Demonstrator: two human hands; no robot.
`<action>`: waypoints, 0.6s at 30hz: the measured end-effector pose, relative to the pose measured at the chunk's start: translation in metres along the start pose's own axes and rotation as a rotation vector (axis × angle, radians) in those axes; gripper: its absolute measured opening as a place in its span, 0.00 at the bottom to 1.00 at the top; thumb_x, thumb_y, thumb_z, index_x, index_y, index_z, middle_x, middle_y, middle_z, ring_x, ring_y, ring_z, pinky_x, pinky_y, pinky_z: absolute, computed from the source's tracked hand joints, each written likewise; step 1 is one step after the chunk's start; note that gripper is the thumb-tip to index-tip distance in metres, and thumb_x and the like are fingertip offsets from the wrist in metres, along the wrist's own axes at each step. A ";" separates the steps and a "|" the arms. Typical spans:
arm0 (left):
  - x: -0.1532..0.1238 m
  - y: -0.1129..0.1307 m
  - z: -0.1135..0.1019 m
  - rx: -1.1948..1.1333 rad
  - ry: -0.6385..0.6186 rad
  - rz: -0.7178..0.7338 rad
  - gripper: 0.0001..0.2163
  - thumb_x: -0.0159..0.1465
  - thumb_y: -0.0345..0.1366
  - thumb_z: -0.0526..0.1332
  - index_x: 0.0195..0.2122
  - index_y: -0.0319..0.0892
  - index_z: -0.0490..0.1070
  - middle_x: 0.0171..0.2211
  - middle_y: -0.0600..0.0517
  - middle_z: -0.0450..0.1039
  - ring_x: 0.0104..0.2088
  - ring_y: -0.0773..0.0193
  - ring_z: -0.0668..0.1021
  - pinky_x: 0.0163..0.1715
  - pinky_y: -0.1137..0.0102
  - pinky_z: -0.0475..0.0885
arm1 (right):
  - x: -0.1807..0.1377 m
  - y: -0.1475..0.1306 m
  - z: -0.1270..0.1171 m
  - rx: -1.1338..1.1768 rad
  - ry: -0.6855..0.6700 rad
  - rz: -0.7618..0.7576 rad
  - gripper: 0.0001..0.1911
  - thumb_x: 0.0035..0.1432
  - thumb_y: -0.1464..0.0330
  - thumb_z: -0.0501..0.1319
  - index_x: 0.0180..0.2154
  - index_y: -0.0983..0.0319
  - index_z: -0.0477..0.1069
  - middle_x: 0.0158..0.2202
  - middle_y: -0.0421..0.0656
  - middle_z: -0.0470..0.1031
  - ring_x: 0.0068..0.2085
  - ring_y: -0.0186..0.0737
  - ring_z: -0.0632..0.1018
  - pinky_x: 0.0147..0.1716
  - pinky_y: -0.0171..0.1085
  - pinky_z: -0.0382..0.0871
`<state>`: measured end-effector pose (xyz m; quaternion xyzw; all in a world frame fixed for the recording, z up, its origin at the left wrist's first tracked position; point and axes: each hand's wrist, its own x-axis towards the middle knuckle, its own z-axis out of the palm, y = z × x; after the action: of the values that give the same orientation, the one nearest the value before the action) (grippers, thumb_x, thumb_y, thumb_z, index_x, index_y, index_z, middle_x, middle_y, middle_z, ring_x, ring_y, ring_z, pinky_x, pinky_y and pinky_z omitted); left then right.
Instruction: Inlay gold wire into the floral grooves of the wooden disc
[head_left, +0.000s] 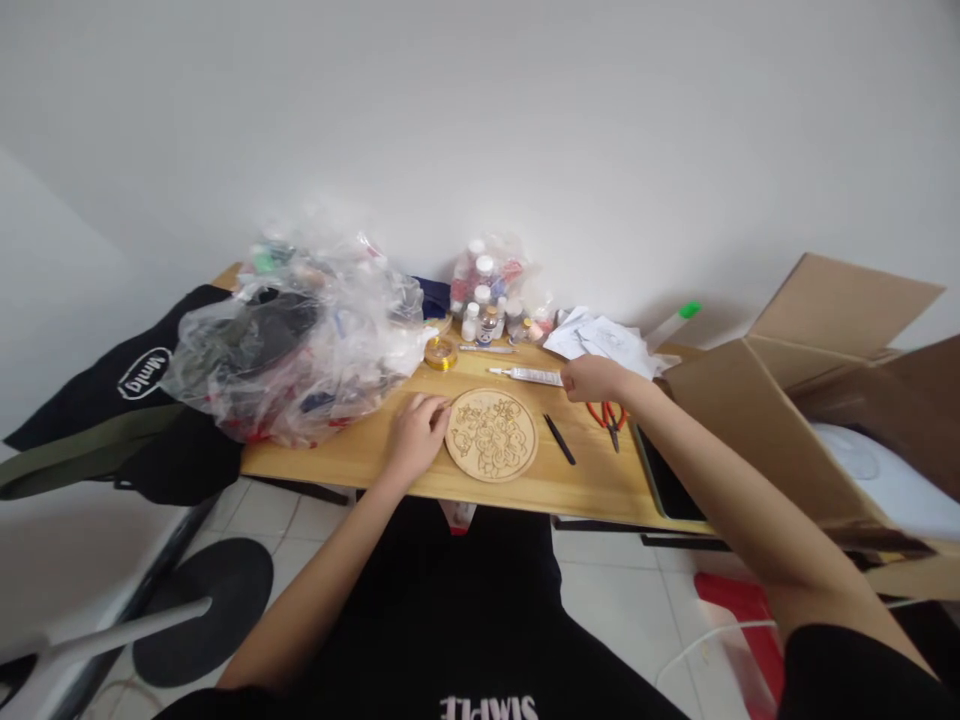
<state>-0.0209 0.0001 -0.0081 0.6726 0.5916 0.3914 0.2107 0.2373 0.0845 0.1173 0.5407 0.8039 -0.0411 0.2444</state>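
Note:
A round wooden board point(492, 434) with a floral line pattern lies flat near the table's front edge. My left hand point(420, 432) holds its left rim, with the fingers bent. Beyond the board, my right hand point(591, 378) is closed around the right end of a white glue-like tube point(534, 376) whose thin nozzle points left. Black tweezers point(559, 440) lie to the right of the board. Orange-handled pliers point(613, 432) rest below my right wrist. A roll of golden wire or tape point(441, 352) sits behind the board, beside a thin pen-like tool point(487, 349).
Clear plastic bags point(322, 340) are heaped on the left, beside dark clothing point(142, 370). Small bottles point(484, 300) and crumpled white papers point(600, 335) stand by the wall. An open cardboard box point(742, 430) and a dark tablet-like device point(664, 475) occupy the right.

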 end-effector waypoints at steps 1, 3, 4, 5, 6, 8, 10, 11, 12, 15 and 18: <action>-0.001 0.006 0.000 -0.015 0.003 0.008 0.10 0.65 0.35 0.54 0.42 0.43 0.74 0.40 0.47 0.73 0.39 0.59 0.75 0.42 0.65 0.69 | -0.005 -0.002 -0.006 0.009 -0.019 -0.037 0.15 0.63 0.61 0.59 0.47 0.64 0.70 0.46 0.45 0.73 0.43 0.39 0.76 0.43 0.44 0.74; -0.004 0.024 -0.001 -0.048 -0.026 0.043 0.12 0.68 0.37 0.51 0.43 0.43 0.73 0.40 0.47 0.73 0.40 0.59 0.76 0.42 0.66 0.70 | -0.014 -0.014 -0.015 0.026 -0.031 -0.123 0.11 0.63 0.63 0.59 0.41 0.65 0.72 0.39 0.43 0.76 0.39 0.37 0.76 0.40 0.40 0.72; -0.006 0.034 -0.001 -0.064 -0.059 0.068 0.12 0.68 0.38 0.51 0.42 0.43 0.73 0.39 0.47 0.74 0.40 0.59 0.76 0.42 0.66 0.69 | -0.019 -0.022 -0.017 0.035 -0.031 -0.164 0.08 0.61 0.67 0.59 0.36 0.64 0.74 0.35 0.42 0.76 0.37 0.37 0.76 0.37 0.37 0.69; -0.009 0.045 -0.001 -0.076 -0.099 0.093 0.12 0.68 0.39 0.51 0.42 0.44 0.73 0.38 0.48 0.74 0.40 0.59 0.76 0.42 0.66 0.69 | -0.024 -0.032 -0.018 0.041 -0.033 -0.200 0.07 0.59 0.69 0.59 0.33 0.64 0.75 0.32 0.43 0.77 0.34 0.37 0.76 0.34 0.35 0.66; -0.011 0.054 0.000 -0.083 -0.141 0.117 0.11 0.68 0.40 0.52 0.42 0.44 0.73 0.37 0.48 0.75 0.39 0.58 0.76 0.41 0.66 0.69 | -0.028 -0.041 -0.018 0.044 -0.043 -0.232 0.06 0.56 0.70 0.59 0.31 0.64 0.75 0.30 0.43 0.77 0.33 0.37 0.76 0.31 0.34 0.63; -0.016 0.069 0.001 -0.082 -0.226 0.150 0.09 0.67 0.41 0.55 0.38 0.45 0.74 0.33 0.49 0.75 0.35 0.58 0.76 0.38 0.65 0.68 | -0.034 -0.058 -0.014 0.048 -0.051 -0.275 0.07 0.54 0.70 0.59 0.30 0.64 0.76 0.30 0.46 0.78 0.32 0.40 0.76 0.28 0.35 0.59; -0.020 0.076 0.004 -0.070 -0.285 0.160 0.10 0.66 0.38 0.56 0.30 0.44 0.72 0.28 0.50 0.73 0.31 0.59 0.74 0.35 0.65 0.67 | -0.038 -0.068 -0.010 0.056 -0.042 -0.285 0.08 0.53 0.72 0.58 0.30 0.66 0.76 0.31 0.49 0.78 0.33 0.42 0.76 0.27 0.35 0.56; -0.022 0.077 0.006 -0.064 -0.307 0.160 0.11 0.65 0.37 0.55 0.26 0.44 0.71 0.26 0.50 0.72 0.29 0.59 0.73 0.34 0.65 0.66 | -0.039 -0.070 -0.008 0.068 -0.034 -0.287 0.08 0.53 0.72 0.57 0.30 0.66 0.76 0.31 0.50 0.78 0.33 0.43 0.77 0.27 0.35 0.55; -0.023 0.077 0.008 -0.059 -0.326 0.159 0.12 0.65 0.36 0.55 0.24 0.44 0.69 0.25 0.50 0.71 0.28 0.60 0.73 0.33 0.66 0.65 | -0.039 -0.069 -0.006 0.084 -0.025 -0.289 0.08 0.53 0.72 0.57 0.29 0.65 0.75 0.31 0.50 0.78 0.32 0.43 0.77 0.27 0.35 0.54; -0.021 0.075 0.015 -0.056 -0.366 0.155 0.13 0.65 0.33 0.53 0.22 0.44 0.66 0.24 0.51 0.70 0.28 0.61 0.72 0.30 0.67 0.63 | -0.037 -0.061 0.000 0.163 0.014 -0.297 0.07 0.53 0.73 0.57 0.29 0.65 0.74 0.30 0.49 0.78 0.32 0.43 0.76 0.27 0.35 0.54; -0.014 0.073 0.021 -0.063 -0.384 0.156 0.13 0.65 0.33 0.52 0.23 0.44 0.64 0.24 0.52 0.70 0.27 0.62 0.72 0.29 0.68 0.63 | -0.034 -0.050 0.008 0.296 0.088 -0.324 0.08 0.58 0.73 0.55 0.32 0.65 0.74 0.33 0.47 0.79 0.33 0.41 0.76 0.29 0.35 0.57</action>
<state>0.0419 -0.0247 0.0295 0.7717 0.4742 0.2897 0.3094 0.2059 0.0328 0.1147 0.4357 0.8753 -0.1736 0.1176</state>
